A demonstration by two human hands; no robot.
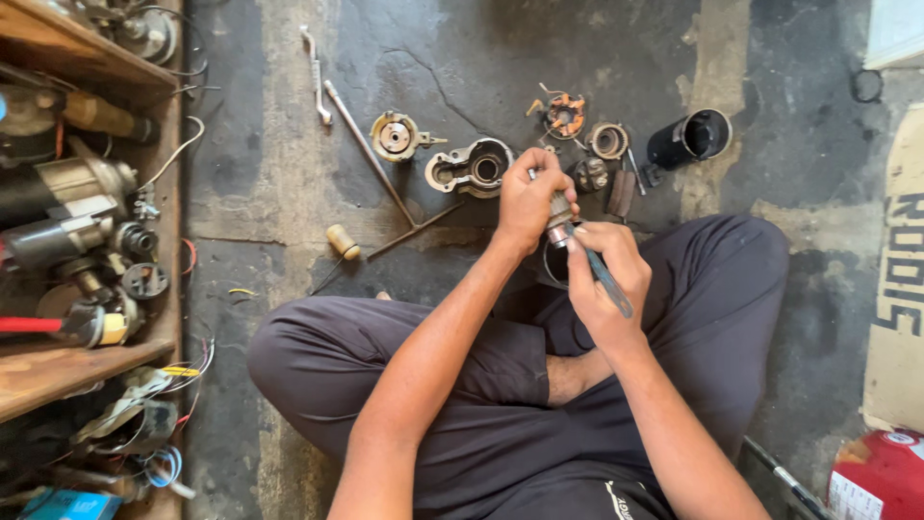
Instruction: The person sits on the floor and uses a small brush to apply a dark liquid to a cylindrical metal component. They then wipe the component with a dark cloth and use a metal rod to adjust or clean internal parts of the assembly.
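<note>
Small metal motor part (558, 210) held above crossed legs, left hand (527, 200) wrapped around its upper end, fingers curled tight. Right hand (602, 274) just below it, pinching blue-handled tool (604, 277), tip against part. Beyond left hand on concrete floor (269, 193): grey housing (472, 169), brush ring with orange wires (564, 116), black cylinder (689, 140). Long rod (371, 154) lies farther left.
</note>
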